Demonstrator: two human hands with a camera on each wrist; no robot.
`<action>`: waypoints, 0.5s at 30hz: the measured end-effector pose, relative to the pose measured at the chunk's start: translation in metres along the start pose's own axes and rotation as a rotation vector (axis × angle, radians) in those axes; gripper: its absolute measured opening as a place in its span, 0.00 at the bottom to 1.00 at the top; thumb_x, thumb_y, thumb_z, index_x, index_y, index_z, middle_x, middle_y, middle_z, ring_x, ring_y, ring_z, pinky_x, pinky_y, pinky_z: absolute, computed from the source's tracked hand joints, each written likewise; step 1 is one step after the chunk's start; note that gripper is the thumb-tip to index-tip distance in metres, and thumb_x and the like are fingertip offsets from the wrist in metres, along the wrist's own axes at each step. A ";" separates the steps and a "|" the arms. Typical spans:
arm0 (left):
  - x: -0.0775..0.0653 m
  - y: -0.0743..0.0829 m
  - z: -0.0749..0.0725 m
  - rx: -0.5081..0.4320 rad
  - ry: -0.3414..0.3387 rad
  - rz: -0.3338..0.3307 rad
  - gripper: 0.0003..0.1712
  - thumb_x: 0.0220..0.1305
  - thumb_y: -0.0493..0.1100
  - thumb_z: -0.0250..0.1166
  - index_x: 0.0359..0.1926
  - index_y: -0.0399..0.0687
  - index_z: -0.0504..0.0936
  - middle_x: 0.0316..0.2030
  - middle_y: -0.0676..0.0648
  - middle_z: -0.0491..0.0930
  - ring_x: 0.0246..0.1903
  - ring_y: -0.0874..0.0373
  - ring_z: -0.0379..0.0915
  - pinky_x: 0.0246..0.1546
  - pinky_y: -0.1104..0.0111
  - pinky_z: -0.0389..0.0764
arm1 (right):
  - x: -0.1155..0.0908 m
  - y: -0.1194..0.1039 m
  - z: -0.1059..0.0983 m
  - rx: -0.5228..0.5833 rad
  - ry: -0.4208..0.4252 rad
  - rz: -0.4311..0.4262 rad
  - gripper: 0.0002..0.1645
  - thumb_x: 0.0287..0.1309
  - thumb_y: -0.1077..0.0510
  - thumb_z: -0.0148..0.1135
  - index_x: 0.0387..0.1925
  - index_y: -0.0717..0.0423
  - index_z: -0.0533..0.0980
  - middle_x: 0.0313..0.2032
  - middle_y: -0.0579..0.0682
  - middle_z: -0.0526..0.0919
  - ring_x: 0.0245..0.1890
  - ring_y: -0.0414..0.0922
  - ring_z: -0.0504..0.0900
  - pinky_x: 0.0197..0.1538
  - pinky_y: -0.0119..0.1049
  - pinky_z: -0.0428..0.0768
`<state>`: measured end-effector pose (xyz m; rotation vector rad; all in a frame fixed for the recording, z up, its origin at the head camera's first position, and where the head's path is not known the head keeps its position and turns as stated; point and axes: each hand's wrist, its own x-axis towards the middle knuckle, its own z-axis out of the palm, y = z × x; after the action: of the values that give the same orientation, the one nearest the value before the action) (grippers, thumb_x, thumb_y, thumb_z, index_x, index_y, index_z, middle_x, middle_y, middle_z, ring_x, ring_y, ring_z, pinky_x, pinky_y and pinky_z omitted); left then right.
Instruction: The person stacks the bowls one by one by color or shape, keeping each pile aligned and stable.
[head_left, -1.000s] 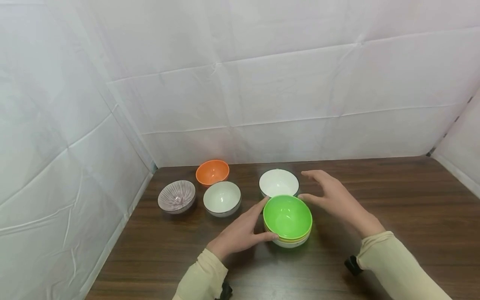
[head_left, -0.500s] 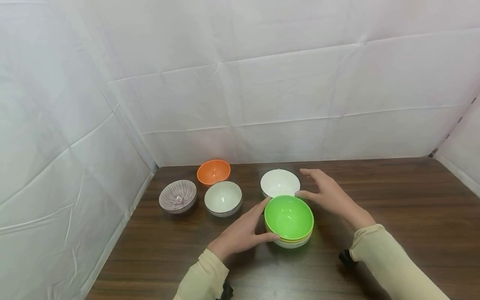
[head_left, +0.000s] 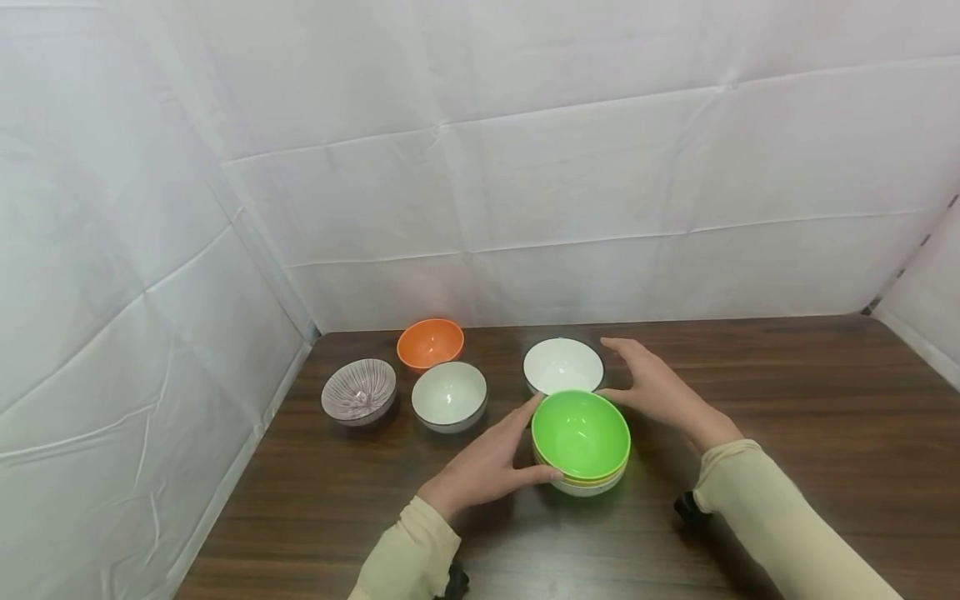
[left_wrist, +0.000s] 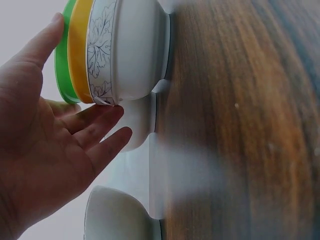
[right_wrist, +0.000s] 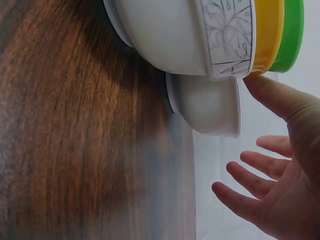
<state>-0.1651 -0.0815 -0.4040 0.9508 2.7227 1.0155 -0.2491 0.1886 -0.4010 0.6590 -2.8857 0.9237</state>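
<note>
A stack of nested bowls stands on the table: a green bowl (head_left: 581, 433) on top, a yellow bowl (left_wrist: 80, 50) beneath it, and a white bowl (left_wrist: 135, 50) with a leaf-pattern band at the bottom. My left hand (head_left: 487, 467) rests against the stack's left side, thumb and fingers spread, fingertips right at the bowls' edges. On the other side, my right hand (head_left: 663, 387) has its fingers spread and relaxed; in the right wrist view its thumb tip is right at the yellow bowl. Just behind the stack, a white bowl (head_left: 562, 364) with a dark rim is partly hidden by it.
Left of the stack are a pale bowl (head_left: 449, 396), an orange bowl (head_left: 431, 343) near the back edge, and a purple-striped bowl (head_left: 358, 390). White cloth walls (head_left: 562, 167) enclose the dark wooden table (head_left: 825, 400) at the back and sides.
My right hand has moved slightly left, its thumb staying close by the stack. The left hand stays at the stack, and the bowls keep their places while the view shifts a little.
</note>
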 end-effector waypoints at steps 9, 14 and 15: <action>0.000 0.000 0.000 -0.002 -0.001 -0.002 0.56 0.56 0.64 0.64 0.76 0.50 0.44 0.73 0.48 0.55 0.69 0.56 0.53 0.65 0.51 0.68 | 0.006 -0.002 0.004 -0.008 -0.028 0.008 0.54 0.51 0.50 0.70 0.69 0.70 0.54 0.66 0.73 0.61 0.61 0.66 0.66 0.60 0.67 0.69; 0.000 0.000 0.000 -0.002 -0.005 -0.004 0.56 0.56 0.64 0.64 0.75 0.50 0.44 0.73 0.48 0.56 0.68 0.56 0.53 0.65 0.51 0.68 | 0.010 -0.003 0.007 -0.002 -0.039 0.012 0.55 0.51 0.47 0.70 0.69 0.71 0.54 0.66 0.73 0.60 0.62 0.67 0.64 0.61 0.67 0.67; 0.000 0.001 0.000 -0.003 -0.005 -0.004 0.56 0.56 0.64 0.64 0.75 0.51 0.44 0.73 0.48 0.56 0.68 0.56 0.54 0.65 0.51 0.68 | 0.010 -0.003 0.008 -0.003 -0.041 0.015 0.55 0.51 0.46 0.70 0.69 0.71 0.54 0.66 0.73 0.60 0.63 0.66 0.63 0.62 0.67 0.66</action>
<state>-0.1647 -0.0811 -0.4038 0.9463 2.7175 1.0145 -0.2566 0.1778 -0.4042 0.6650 -2.9307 0.9183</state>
